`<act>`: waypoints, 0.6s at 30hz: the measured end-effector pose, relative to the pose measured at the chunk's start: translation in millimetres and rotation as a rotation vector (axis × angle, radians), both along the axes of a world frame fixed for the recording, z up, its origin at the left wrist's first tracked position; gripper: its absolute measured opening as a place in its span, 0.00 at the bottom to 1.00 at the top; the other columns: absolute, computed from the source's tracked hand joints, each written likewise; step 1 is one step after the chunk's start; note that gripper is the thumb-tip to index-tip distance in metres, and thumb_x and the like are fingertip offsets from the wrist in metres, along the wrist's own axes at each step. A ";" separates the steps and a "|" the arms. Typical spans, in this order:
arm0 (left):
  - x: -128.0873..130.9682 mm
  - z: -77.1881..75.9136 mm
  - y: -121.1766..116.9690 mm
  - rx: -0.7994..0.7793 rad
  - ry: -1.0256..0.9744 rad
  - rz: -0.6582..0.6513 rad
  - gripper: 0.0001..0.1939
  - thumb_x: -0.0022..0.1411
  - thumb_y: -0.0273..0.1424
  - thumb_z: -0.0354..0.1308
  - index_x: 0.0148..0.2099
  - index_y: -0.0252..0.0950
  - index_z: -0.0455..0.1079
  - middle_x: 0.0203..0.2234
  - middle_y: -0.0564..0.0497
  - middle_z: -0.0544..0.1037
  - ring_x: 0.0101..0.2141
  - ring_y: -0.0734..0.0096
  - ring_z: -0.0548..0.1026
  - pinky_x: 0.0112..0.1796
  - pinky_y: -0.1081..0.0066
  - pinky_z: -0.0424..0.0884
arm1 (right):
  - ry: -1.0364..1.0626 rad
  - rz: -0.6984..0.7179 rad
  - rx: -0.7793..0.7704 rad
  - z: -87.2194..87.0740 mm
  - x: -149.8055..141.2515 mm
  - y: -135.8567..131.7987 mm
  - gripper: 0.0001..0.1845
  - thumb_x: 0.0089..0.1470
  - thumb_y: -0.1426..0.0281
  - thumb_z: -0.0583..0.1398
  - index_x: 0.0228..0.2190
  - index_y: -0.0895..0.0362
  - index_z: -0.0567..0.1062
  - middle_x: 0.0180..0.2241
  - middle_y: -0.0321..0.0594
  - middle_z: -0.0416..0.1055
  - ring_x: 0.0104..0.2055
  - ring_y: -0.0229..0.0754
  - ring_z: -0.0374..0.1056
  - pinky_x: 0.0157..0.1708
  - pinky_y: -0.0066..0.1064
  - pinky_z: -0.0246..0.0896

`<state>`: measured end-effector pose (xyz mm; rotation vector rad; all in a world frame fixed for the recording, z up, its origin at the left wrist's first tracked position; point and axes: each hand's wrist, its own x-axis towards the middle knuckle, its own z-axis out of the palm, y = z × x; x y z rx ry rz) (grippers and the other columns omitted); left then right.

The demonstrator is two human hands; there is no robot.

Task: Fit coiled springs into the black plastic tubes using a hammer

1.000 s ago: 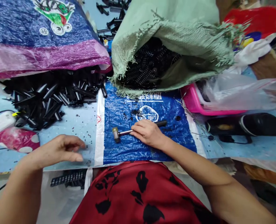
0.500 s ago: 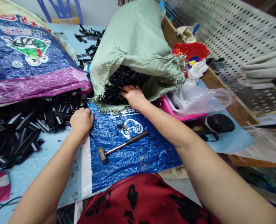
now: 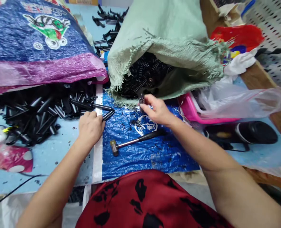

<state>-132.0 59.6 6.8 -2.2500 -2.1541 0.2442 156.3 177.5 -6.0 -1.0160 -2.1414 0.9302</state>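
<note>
My left hand [image 3: 91,127] is closed around a slim, shiny black plastic piece [image 3: 108,115], whose end sticks out past the fingers over the blue sheet. In front of the green woven sack's mouth [image 3: 171,47], my right hand [image 3: 157,109] pinches a small, dark, ridged strip [image 3: 141,98] between thumb and fingers. Many similar black ridged strips [image 3: 147,74] fill the sack opening. Below both hands, a small hammer [image 3: 131,142] with a black handle lies on the blue printed sheet [image 3: 135,164].
A pile of black plastic pieces [image 3: 42,110] spills from a blue and purple bag [image 3: 59,66] at left. More pieces [image 3: 109,31] lie behind. To the right are a pink tray [image 3: 190,109] with clear plastic, a black bottle [image 3: 257,132] and a wooden edge [image 3: 259,79].
My right hand has come out of the sack with a dark ridged strip. My left hand now has a black piece from the pile's edge. The view has shifted.
</note>
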 end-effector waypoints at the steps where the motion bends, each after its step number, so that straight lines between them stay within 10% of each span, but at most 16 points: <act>1: 2.5 1.0 5.0 -0.018 0.004 -0.017 0.19 0.71 0.35 0.50 0.40 0.33 0.82 0.37 0.34 0.78 0.43 0.43 0.72 0.39 0.54 0.64 | 0.178 0.036 -0.234 -2.2 -2.7 -21.2 0.21 0.65 0.51 0.60 0.47 0.55 0.72 0.40 0.44 0.79 0.41 0.46 0.75 0.45 0.40 0.71; 4: 9.3 6.2 13.0 -0.023 0.008 -0.027 0.21 0.71 0.32 0.48 0.38 0.32 0.82 0.38 0.32 0.78 0.44 0.42 0.73 0.37 0.55 0.63 | 0.559 0.005 -0.844 -9.6 -17.9 -74.3 0.28 0.61 0.42 0.60 0.44 0.53 0.72 0.36 0.40 0.78 0.34 0.42 0.75 0.38 0.37 0.73; 7: 8.6 10.3 4.8 0.017 -0.097 0.025 0.20 0.71 0.33 0.47 0.45 0.34 0.81 0.39 0.35 0.81 0.42 0.45 0.77 0.36 0.58 0.65 | 0.717 -0.144 -1.087 -11.9 -34.7 -98.2 0.30 0.62 0.39 0.57 0.42 0.54 0.73 0.31 0.36 0.75 0.27 0.37 0.71 0.28 0.29 0.67; 13: -5.3 -4.0 -41.2 0.050 -0.672 0.293 0.16 0.63 0.43 0.57 0.47 0.43 0.80 0.29 0.48 0.83 0.30 0.56 0.79 0.34 0.62 0.69 | 0.738 -0.113 -1.130 -9.5 -49.8 -101.4 0.30 0.59 0.41 0.62 0.37 0.56 0.74 0.28 0.33 0.72 0.24 0.33 0.67 0.22 0.24 0.62; 18: 10.5 -7.4 -66.3 0.060 -1.605 0.711 0.24 0.61 0.55 0.60 0.38 0.38 0.71 0.32 0.48 0.83 0.23 0.67 0.76 0.27 0.66 0.74 | 0.721 -0.039 -1.009 -12.0 -58.8 -116.4 0.30 0.58 0.40 0.62 0.39 0.56 0.74 0.23 0.27 0.65 0.18 0.30 0.57 0.17 0.23 0.49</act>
